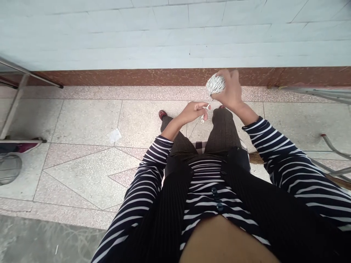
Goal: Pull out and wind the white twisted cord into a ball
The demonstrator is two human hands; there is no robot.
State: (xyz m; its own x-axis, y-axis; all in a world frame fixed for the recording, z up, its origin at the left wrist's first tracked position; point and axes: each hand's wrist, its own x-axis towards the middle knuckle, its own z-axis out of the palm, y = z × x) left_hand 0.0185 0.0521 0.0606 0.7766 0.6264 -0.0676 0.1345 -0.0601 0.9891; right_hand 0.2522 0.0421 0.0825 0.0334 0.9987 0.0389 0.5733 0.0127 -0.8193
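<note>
My right hand (231, 90) is wrapped round the right side of a ball of white cord with dark flecks (215, 84), held up in front of the wall's base. Lower and to the left, my left hand (193, 111) pinches a short bunched length of white cord (204, 112) between thumb and fingers. Part of this cord hangs below the fingertips. A thin strand appears to run from the ball toward my left hand. The two hands are apart, both above my knees.
Ahead stands a pale tiled wall (175, 36) with a brown skirting (137, 77). On the tiled floor lies a scrap of white paper (115, 135). Metal frames stand at the left (15, 98) and right (333, 146), with a shoe (29, 146) near the left one.
</note>
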